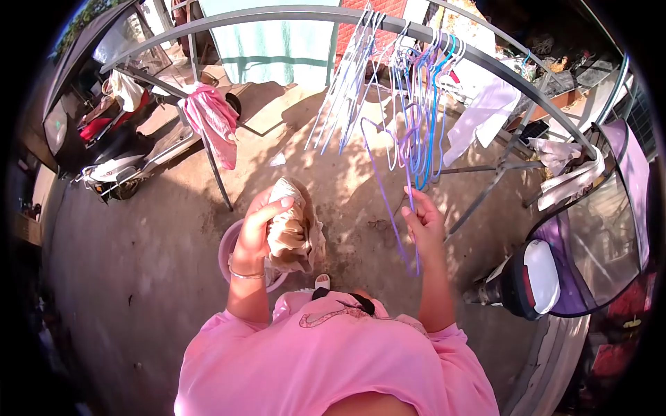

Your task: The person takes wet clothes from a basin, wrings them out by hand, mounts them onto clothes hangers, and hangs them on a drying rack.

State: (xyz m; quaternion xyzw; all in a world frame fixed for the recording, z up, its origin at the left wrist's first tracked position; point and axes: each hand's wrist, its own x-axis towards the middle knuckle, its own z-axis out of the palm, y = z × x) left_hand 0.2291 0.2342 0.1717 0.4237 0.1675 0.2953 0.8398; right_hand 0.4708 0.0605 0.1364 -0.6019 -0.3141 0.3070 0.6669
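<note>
My left hand (258, 220) is closed around a bunched beige cloth garment (288, 232), whose folds hang down on the right of my fingers. Below that hand stands a pink basin (227, 248), partly covered by my forearm. My right hand (424, 218) pinches the side of a purple clothes hanger (388, 184) with fingertips and thumb. That hanger tilts away from the cluster of blue and purple hangers (433, 104) on the rail; whether its hook still rests on the rail I cannot make out.
A curved metal rail (277, 15) runs across in front, with several white hangers (347, 83) on it. A pale green towel (277, 45) hangs behind. A pink cloth (210, 121) drapes at left, near a parked scooter (114, 170). Another vehicle part (538, 281) juts in at right.
</note>
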